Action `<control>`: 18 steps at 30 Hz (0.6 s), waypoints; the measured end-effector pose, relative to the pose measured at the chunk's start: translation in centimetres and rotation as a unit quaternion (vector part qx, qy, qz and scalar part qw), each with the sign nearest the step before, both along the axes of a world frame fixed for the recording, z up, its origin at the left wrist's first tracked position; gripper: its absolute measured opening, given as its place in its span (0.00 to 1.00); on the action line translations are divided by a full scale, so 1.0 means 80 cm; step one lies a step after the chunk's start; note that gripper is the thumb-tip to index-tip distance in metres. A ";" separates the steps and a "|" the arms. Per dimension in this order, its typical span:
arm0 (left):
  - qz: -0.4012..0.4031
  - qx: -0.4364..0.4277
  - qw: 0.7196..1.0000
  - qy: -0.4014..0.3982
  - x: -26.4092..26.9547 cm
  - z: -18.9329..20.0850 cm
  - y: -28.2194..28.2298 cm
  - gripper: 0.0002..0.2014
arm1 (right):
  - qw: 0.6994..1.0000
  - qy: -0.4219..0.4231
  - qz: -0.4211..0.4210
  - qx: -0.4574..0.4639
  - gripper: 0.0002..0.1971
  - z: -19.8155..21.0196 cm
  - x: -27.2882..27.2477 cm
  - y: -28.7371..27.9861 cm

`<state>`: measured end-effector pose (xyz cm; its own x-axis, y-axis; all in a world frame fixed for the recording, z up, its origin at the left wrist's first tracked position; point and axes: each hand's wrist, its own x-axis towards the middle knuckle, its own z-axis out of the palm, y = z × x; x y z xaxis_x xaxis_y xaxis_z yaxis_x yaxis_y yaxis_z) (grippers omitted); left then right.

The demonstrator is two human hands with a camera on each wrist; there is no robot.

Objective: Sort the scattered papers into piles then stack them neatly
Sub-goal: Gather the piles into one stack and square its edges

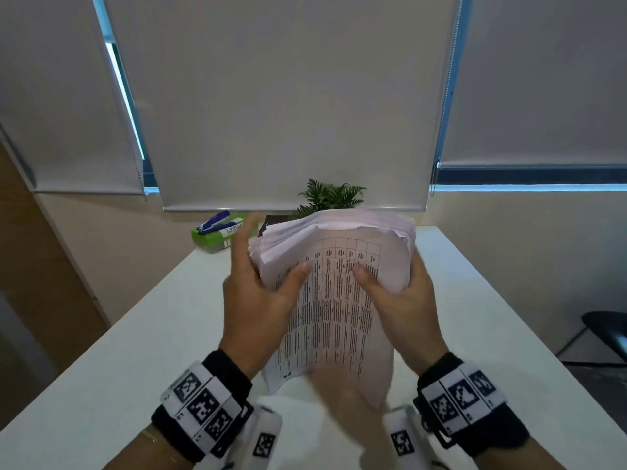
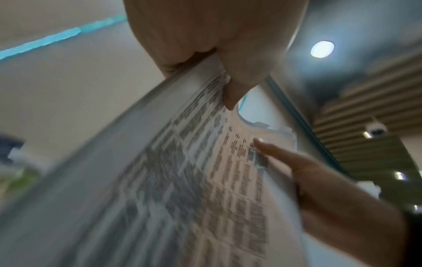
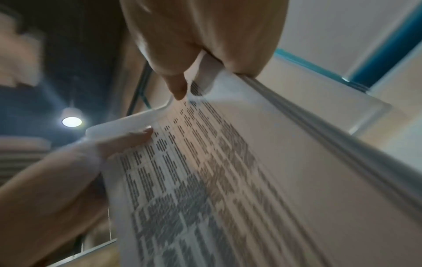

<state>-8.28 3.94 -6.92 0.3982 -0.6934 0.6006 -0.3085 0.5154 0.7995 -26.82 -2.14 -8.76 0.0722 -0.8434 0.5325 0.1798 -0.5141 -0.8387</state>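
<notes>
A thick stack of printed papers [image 1: 334,300] stands on end over the white table [image 1: 142,334], its front sheet covered in a table of text. My left hand [image 1: 261,293] grips its left edge, thumb on the front sheet. My right hand [image 1: 403,300] grips the right edge the same way. The top edges of the sheets are uneven and fanned. In the left wrist view the stack [image 2: 182,180] is pinched by my left hand [image 2: 219,59], and the right thumb [image 2: 274,151] presses the page. In the right wrist view my right hand [image 3: 200,59] pinches the stack [image 3: 228,180].
A green box [image 1: 212,240] with a blue stapler [image 1: 213,222] on it sits at the table's far left. A potted fern [image 1: 330,196] stands behind the stack. A dark chair [image 1: 607,334] is off the table's right side. Closed blinds cover the windows.
</notes>
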 end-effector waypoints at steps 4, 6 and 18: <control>0.136 -0.096 0.953 -0.253 0.015 0.030 0.001 0.41 | 0.992 0.018 -0.009 -0.126 0.41 0.037 0.001 -0.002; 0.184 -0.093 0.919 -0.337 0.025 0.036 -0.005 0.28 | 0.988 0.044 -0.028 -0.146 0.33 0.044 0.002 -0.006; -0.031 0.039 0.991 0.122 0.033 0.016 -0.006 0.41 | 0.997 -0.036 0.060 -0.014 0.30 0.030 -0.006 -0.024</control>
